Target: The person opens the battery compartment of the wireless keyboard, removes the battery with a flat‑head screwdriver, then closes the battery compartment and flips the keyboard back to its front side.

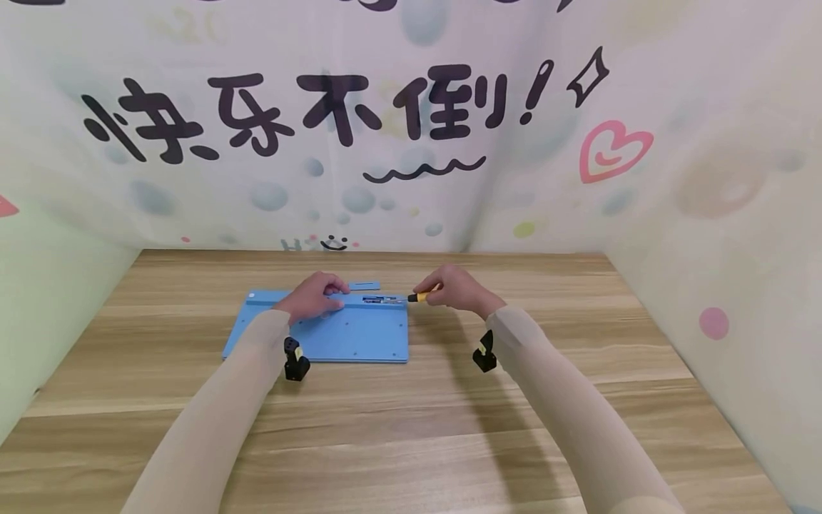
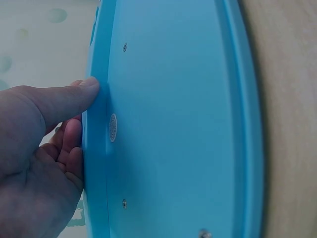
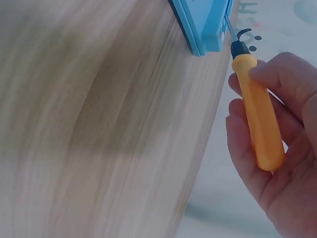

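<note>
We see a blue panel (image 1: 379,339) lying flat on the worktop (image 1: 385,442), left of centre and nearer its far edge, with small screws showing on its upper face. Dark and silvery parts (image 1: 374,300) sit along its far side, towards its far right corner. Our right hand (image 1: 457,287) grasps a yellow-handled tool (image 3: 260,114), probably a screwdriver, its thin shaft pointing at those parts; we cannot make out the tip. Our left hand (image 1: 315,295) grips the panel's far edge, thumb in front and fingers curled behind. A small blue strip (image 1: 364,285) lies just beyond that edge. Behind the worktop's far edge hangs a printed cloth (image 1: 308,171).

We judge the step in hand to be working at those parts; the next move calls for a braced panel and careful placing of the tip.
</note>
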The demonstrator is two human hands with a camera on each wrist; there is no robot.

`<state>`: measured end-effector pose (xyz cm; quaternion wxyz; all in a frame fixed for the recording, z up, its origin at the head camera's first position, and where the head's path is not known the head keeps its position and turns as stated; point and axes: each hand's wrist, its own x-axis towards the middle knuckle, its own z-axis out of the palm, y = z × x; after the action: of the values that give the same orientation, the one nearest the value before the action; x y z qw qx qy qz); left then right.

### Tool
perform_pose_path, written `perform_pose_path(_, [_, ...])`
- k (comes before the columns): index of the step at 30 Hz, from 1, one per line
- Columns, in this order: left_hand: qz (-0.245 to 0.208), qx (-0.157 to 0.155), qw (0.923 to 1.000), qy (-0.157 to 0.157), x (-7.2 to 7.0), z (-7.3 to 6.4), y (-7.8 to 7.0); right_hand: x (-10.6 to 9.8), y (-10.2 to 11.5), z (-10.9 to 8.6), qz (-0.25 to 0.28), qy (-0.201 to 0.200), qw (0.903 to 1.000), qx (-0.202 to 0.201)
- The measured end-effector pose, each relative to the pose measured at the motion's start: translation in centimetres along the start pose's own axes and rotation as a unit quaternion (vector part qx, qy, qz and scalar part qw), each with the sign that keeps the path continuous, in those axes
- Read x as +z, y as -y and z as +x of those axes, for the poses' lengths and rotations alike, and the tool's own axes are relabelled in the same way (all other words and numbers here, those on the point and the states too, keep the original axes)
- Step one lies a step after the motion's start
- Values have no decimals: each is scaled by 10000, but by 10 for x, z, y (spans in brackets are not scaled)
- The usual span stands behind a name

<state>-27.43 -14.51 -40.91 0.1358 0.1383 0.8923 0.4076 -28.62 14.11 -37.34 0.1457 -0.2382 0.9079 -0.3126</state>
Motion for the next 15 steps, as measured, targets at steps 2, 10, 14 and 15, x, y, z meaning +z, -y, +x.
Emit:
perform_pose_path(2, [5,17,10000,-1,0,0,0,-1,0,1,-15,-4,10000,19])
perform_pose_path(10, [21,-68,10000,-4,0,1,1,-10,2,9,84,262,9996,79])
perform_pose_path(14, [44,-48,10000,-9,0,2,2,-13,5,14,-158,350,9992,-81])
perform_pose_path(15, [43,-43,10000,-15,0,2,2,-14,6,16,-237,380,9990,-54])
